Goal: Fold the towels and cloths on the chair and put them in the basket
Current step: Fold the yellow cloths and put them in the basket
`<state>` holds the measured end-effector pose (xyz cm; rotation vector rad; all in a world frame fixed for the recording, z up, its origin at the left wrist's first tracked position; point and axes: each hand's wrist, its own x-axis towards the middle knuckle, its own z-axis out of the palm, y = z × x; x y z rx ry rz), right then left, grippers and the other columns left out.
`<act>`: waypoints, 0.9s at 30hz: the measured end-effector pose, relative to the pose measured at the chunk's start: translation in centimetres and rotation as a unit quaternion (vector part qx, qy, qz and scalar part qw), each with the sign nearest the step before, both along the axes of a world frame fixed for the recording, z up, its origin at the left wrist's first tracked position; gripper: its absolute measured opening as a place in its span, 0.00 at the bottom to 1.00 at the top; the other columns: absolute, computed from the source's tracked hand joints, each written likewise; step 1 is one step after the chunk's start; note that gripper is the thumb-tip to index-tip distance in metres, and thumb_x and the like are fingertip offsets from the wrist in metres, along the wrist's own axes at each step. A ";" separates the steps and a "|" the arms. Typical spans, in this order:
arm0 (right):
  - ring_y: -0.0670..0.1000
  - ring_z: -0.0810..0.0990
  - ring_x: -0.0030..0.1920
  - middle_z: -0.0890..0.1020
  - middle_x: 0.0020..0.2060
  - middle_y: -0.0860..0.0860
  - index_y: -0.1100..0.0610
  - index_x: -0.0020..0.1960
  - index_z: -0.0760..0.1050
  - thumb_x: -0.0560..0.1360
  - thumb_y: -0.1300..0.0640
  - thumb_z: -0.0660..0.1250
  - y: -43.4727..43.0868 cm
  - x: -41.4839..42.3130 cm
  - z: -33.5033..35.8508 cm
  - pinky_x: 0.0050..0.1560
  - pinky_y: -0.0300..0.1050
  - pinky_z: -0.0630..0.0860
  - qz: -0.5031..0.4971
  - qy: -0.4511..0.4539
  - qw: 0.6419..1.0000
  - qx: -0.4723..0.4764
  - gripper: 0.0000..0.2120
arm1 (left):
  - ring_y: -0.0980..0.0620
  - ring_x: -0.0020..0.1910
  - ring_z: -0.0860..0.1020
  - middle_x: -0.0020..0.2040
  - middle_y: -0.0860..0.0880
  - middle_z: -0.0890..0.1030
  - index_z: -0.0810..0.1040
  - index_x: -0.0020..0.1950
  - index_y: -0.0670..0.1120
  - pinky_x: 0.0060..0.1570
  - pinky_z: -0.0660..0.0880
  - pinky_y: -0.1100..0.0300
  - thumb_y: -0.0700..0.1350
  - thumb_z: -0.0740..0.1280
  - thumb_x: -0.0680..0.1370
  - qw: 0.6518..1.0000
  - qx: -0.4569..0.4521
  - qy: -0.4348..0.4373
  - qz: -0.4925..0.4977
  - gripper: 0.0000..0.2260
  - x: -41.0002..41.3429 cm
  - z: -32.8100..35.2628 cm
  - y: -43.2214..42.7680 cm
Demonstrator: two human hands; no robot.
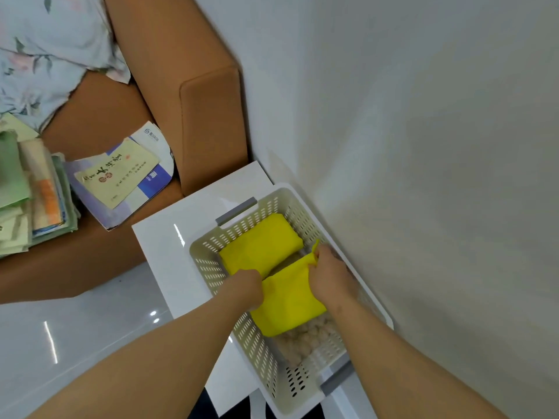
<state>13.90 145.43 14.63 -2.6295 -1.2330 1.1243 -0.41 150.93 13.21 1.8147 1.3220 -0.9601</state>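
Head view is showing the task partway done: one folded bright yellow cloth (260,240) is lying at the far end of the cream perforated plastic basket (254,340), and a second folded yellow cloth (287,306) is being set just beside it, over a pale nubbly towel (308,337). The left grip (245,285) is curling round its left edge; the right grip (329,276) is pinching its far corner. The basket is sitting on a glossy white tabletop (163,237). Left, a stack of folded pastel cloths (30,192) and a rumpled floral fabric (39,49) are lying on the tan upholstered chair (208,116), probably still to go.
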 end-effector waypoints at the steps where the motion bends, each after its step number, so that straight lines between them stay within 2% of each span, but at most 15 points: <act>1: 0.59 0.71 0.65 0.71 0.68 0.57 0.54 0.70 0.62 0.81 0.61 0.53 0.3 -0.2 -0.3 0.59 0.51 0.70 -0.002 0.000 1.000 -0.002 0.18 | 0.43 0.60 0.75 0.62 0.40 0.74 0.71 0.62 0.38 0.55 0.73 0.55 0.36 0.59 0.78 1.000 0.000 0.002 0.004 0.12 0.0 -0.3 0.2; 5: 0.60 0.70 0.65 0.70 0.67 0.58 0.53 0.73 0.60 0.80 0.64 0.49 0.9 -0.9 -1.2 0.60 0.51 0.69 -0.028 0.008 0.999 -0.017 0.22 | 0.42 0.60 0.75 0.62 0.41 0.74 0.71 0.63 0.39 0.56 0.74 0.52 0.36 0.60 0.78 1.000 0.005 0.018 -0.005 0.14 -0.1 -1.0 0.4; 10: 0.61 0.75 0.58 0.76 0.61 0.59 0.55 0.66 0.66 0.80 0.63 0.49 1.3 -1.8 -3.1 0.51 0.49 0.70 -0.045 -0.026 0.999 0.009 0.17 | 0.43 0.61 0.74 0.63 0.44 0.74 0.71 0.64 0.43 0.54 0.73 0.52 0.38 0.59 0.79 0.995 0.046 0.067 -0.063 0.14 0.3 -1.8 0.1; 14: 0.60 0.75 0.59 0.76 0.62 0.59 0.56 0.66 0.65 0.81 0.62 0.47 1.1 -2.0 -3.8 0.51 0.48 0.70 -0.043 -0.043 0.998 -0.013 0.16 | 0.45 0.60 0.75 0.63 0.46 0.74 0.72 0.63 0.45 0.53 0.73 0.55 0.38 0.59 0.79 0.986 0.079 0.075 -0.123 0.13 0.1 -2.4 0.1; 18: 0.60 0.75 0.59 0.76 0.61 0.58 0.55 0.65 0.66 0.81 0.62 0.48 0.7 -2.0 -4.3 0.48 0.47 0.69 -0.048 -0.037 0.998 -0.016 0.16 | 0.47 0.58 0.77 0.60 0.48 0.77 0.74 0.61 0.46 0.45 0.68 0.58 0.39 0.58 0.80 0.978 0.090 0.078 -0.169 0.12 -0.2 -2.9 -0.2; 22: 0.60 0.76 0.57 0.78 0.59 0.57 0.55 0.62 0.69 0.81 0.62 0.49 1.1 -1.9 -5.3 0.46 0.47 0.68 -0.088 -0.045 0.995 0.006 0.14 | 0.47 0.54 0.79 0.55 0.48 0.80 0.77 0.55 0.46 0.40 0.67 0.58 0.36 0.59 0.78 0.974 0.101 0.089 -0.180 0.11 -0.2 -3.0 -0.2; 27: 0.60 0.77 0.55 0.78 0.58 0.58 0.55 0.63 0.70 0.81 0.62 0.50 1.1 -1.7 -6.1 0.43 0.45 0.67 -0.094 -0.022 0.994 0.045 0.15 | 0.47 0.55 0.78 0.56 0.48 0.79 0.77 0.56 0.45 0.41 0.68 0.58 0.37 0.60 0.79 0.976 0.094 0.084 -0.176 0.10 0.1 -2.5 0.0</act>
